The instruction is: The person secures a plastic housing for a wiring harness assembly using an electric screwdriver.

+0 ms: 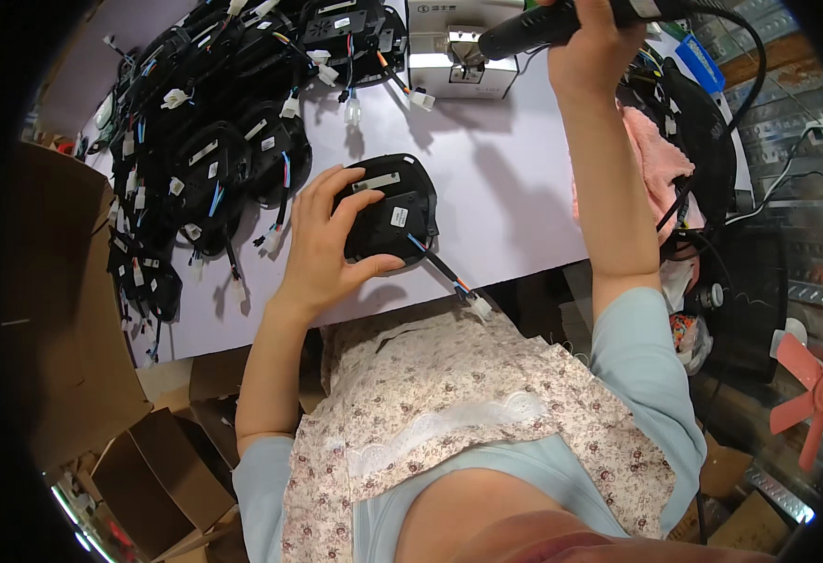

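Note:
Near the table's front edge a black plastic housing (366, 239) lies flat, with a metal strip, a small white label and a short wire lead ending in a white connector (479, 307). My left hand (327, 225) holds it by its left side, fingers over the top and thumb along the near edge. At the far side my right hand (599, 47) is wrapped round a black electric screwdriver (524, 33), partly cut off by the top edge. The driver's front end points left at the metal front of a white box-shaped screw feeder (430, 66); contact is unclear.
Many similar black housings (210, 155) with dangling connectors are heaped along the left. A pink cloth (650, 159) and more black parts lie to the right, beside the driver's cable (758, 84). Cardboard boxes (163, 469) stand lower left; a pink fan (819, 385) is at right.

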Demonstrator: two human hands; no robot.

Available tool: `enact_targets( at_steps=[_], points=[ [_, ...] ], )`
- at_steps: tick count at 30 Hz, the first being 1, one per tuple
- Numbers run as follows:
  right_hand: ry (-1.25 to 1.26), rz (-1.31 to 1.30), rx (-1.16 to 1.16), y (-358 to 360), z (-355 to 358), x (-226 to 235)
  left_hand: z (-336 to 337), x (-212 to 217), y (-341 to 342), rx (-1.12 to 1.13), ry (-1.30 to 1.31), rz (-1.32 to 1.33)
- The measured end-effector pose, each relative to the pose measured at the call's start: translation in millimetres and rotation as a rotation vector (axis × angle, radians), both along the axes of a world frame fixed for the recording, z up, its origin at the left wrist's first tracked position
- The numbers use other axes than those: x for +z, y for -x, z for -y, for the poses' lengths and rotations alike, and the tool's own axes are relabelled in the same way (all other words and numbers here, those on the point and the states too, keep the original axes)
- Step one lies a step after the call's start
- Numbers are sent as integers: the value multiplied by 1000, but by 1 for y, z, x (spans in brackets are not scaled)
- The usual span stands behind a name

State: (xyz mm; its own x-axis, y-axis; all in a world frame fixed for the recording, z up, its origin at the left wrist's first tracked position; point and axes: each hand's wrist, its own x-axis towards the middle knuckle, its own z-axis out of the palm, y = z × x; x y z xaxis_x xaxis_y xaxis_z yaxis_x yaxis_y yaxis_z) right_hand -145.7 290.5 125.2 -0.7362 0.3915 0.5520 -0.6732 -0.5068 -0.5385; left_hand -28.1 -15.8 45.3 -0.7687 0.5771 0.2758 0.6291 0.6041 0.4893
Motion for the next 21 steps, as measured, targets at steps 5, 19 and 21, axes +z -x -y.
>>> enact_targets(
  at_steps=[5, 19, 21],
  points=[
    [-704, -143, 65, 13, 5, 3, 4, -10, -1, 21, -10, 5],
    [-557, 41, -192, 2, 32, 12, 0, -38, 5, 68, -163, 26],
    [-437, 114, -107, -17, 24, 9, -5, -38, 6, 61, -214, 26]
  ],
)
